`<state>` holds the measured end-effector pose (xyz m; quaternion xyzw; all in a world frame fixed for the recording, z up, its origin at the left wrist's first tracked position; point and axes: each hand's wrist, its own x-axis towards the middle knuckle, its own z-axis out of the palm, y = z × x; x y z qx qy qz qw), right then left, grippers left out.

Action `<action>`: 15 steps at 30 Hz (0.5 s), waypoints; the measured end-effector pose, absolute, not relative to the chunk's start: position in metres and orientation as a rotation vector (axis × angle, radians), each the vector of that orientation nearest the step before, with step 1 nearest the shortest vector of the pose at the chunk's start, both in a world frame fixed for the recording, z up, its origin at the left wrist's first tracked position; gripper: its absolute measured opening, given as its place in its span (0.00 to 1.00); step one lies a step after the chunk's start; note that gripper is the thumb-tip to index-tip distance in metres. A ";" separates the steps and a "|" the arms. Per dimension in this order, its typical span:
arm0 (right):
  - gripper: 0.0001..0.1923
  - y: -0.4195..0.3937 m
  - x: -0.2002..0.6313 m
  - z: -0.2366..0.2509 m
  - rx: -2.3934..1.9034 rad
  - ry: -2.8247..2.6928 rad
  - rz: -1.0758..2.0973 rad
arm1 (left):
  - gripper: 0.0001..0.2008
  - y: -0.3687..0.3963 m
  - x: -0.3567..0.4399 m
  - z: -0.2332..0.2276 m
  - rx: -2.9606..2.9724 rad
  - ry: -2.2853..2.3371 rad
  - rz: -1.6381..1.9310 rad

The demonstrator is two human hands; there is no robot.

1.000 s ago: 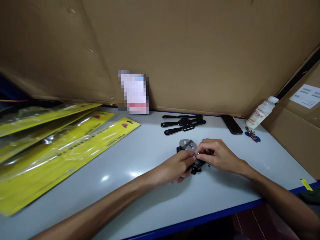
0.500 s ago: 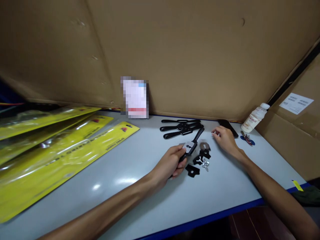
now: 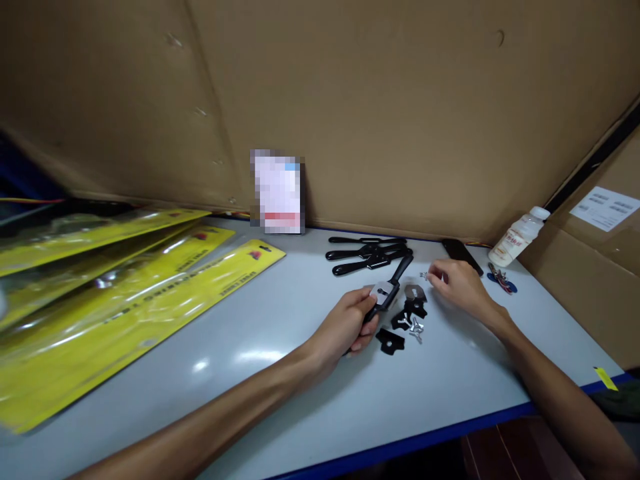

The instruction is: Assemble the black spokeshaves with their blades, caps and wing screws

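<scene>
Head view: the left hand [image 3: 350,323] grips a black tool [image 3: 387,292] by its near handle, fingers clamped round it. The tool's long axis runs from the hand up and to the right, its far handle pointing toward the cardboard wall [image 3: 350,100]; a grey metal plate sits on its middle, just past the fingertips. The tool is held low over the white counter [image 3: 280,373].

The right hand [image 3: 457,287], right of the tool, pinches a small silver screw [image 3: 424,275] between thumb and forefinger, clear of the tool's far handle.

Just right of the tool lie loose parts [image 3: 407,320]: black plates, a grey blade and wing screws. Beyond the tool, by the wall, lie more black tools [image 3: 365,248]. Further right of the tool are a dark flat bar [image 3: 463,255], a bottle [image 3: 520,233] and keys [image 3: 500,277]. Yellow packets [image 3: 125,293] lie well left of the tool.
</scene>
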<state>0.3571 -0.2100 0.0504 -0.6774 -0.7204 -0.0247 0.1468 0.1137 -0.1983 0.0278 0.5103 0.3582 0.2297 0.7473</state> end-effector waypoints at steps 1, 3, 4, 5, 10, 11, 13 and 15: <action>0.08 -0.215 0.353 0.056 -1.991 -2.147 0.013 | 0.09 -0.198 0.114 0.028 1.135 0.785 0.497; 0.09 -0.224 0.344 0.064 -1.967 -2.286 0.212 | 0.09 -0.199 0.115 0.028 1.169 0.794 0.482; 0.09 -0.228 0.340 0.065 -1.961 -2.324 0.252 | 0.09 -0.199 0.115 0.027 1.181 0.799 0.473; 0.10 -0.230 0.338 0.066 -1.951 -2.346 0.278 | 0.08 -0.199 0.116 0.027 1.190 0.802 0.465; 0.10 -0.224 0.340 0.052 -1.955 -2.271 0.434 | 0.09 -0.201 0.116 0.029 1.215 0.808 0.445; 0.11 -0.221 0.343 0.048 -1.932 -2.246 0.499 | 0.09 -0.201 0.116 0.029 1.216 0.812 0.444; 0.12 -0.215 0.350 0.041 -1.848 -2.193 0.641 | 0.08 -0.201 0.116 0.031 1.212 0.822 0.446; 0.12 -0.211 0.358 0.042 -1.759 -2.155 0.752 | 0.08 -0.202 0.116 0.031 1.208 0.832 0.451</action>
